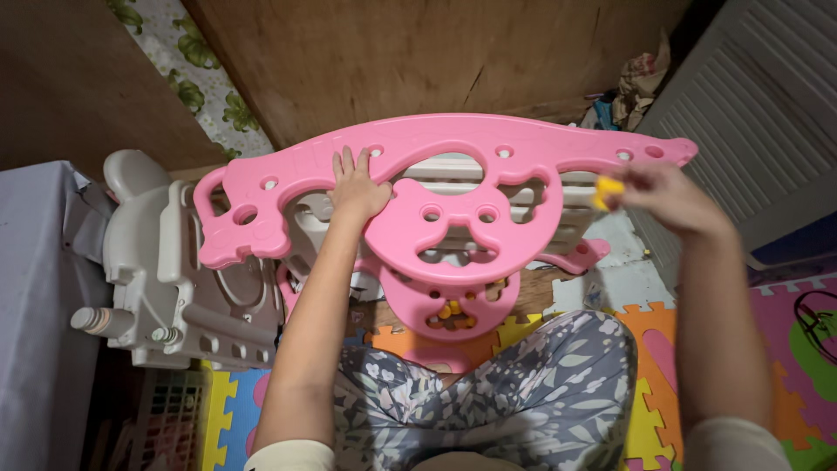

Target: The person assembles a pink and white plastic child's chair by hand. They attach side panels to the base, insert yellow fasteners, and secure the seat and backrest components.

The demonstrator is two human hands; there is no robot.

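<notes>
The pink plastic rocker panel (453,187), a long curved piece with round holes and animal-shaped cutouts, is standing on edge across the person's lap area, stretching from the grey toy body on one side to the white slatted panel on the other. The left hand (357,187) is lying flat and open on the panel's upper band, fingers spread and pointing away, gripping nothing, just pressing against the plastic. The right hand (667,196) is hovering near the panel's far right end, blurred, with its fingertips pinched shut on a small yellow piece (608,189); what kind of piece it is I cannot tell.

Behind the panel a cream slatted part (445,179) is showing through the cutouts. Below it a second pink curved piece (449,310) is resting on the floor, with a few small yellow bits (451,311) sitting in its opening. The grey plastic toy body (179,279) is lying to the left, touching the panel's end. Colourful foam puzzle mats (663,384) are covering the floor, and the person's floral trousers (497,397) are filling the foreground. A white slatted panel (758,113) is leaning at the right.
</notes>
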